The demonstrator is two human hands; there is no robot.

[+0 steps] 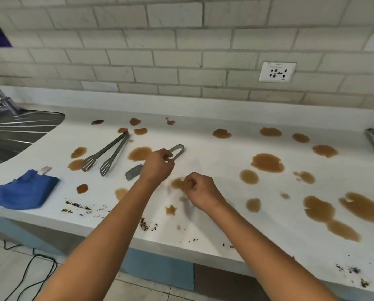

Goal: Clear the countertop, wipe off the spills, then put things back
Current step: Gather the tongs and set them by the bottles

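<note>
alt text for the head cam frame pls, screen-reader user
A person's left hand grips short metal tongs on a white countertop dotted with brown spills and dark crumbs; the right hand, fingers curled, hovers beside it. Longer slotted tongs, a blue cloth and a sink lie left.

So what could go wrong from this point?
The left hand grips small tongs lying beside a brown spill; dragging them could smear it. The larger tongs also lie among puddles and may carry liquid when cleared. The right hand hovers over another puddle and could brush it.
</note>
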